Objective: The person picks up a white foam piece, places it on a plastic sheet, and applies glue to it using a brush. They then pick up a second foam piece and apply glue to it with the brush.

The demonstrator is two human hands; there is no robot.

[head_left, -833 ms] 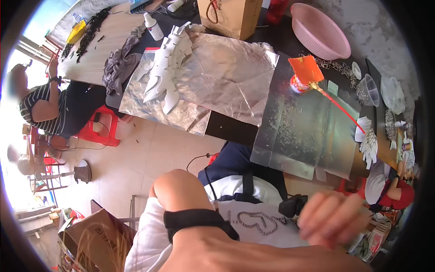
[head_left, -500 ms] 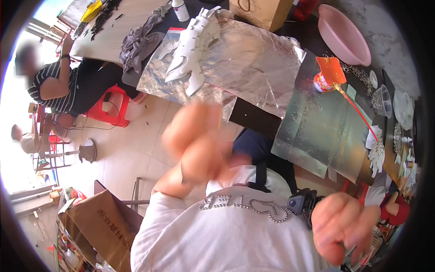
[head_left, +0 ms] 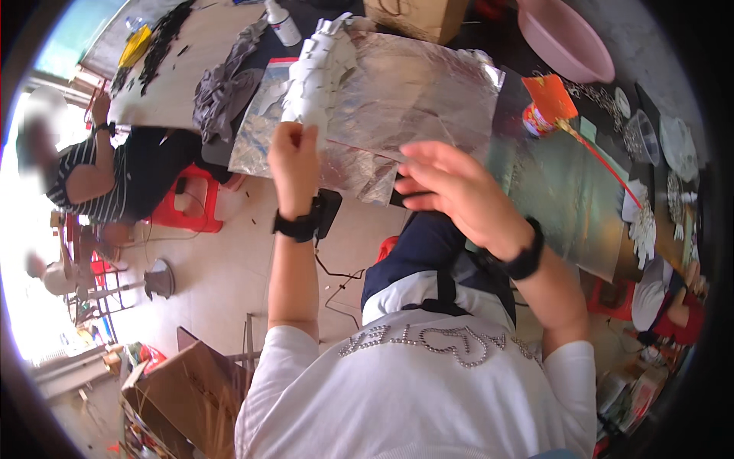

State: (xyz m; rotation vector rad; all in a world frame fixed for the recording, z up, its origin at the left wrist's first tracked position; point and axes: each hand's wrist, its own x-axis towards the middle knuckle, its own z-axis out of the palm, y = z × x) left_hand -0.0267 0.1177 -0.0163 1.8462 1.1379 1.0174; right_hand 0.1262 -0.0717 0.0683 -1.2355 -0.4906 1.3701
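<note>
A long white segmented piece [head_left: 319, 73] with jagged, pointed edges lies on the silvery foil-covered sheet [head_left: 413, 88] on the table. My left hand [head_left: 294, 164] is at its near end, fingers curled closed on it, covering the tip. To the right, my right hand [head_left: 451, 183] hovers over the front edge of the foil, fingers stretched and apart, holding nothing. Dark bands circle both my wrists.
An orange scraper and a printed tin [head_left: 537, 121] stand on a greenish sheet [head_left: 566, 191] at right. Farther back are a pink basin [head_left: 569, 46], a paper bag [head_left: 420, 19] and a white bottle [head_left: 283, 24]. A seated co-worker [head_left: 84, 164] is at left.
Both hands, blurred and close to my body before, have reached forward. My left hand has closed on the near end of the white piece; my right came in from the lower right.
</note>
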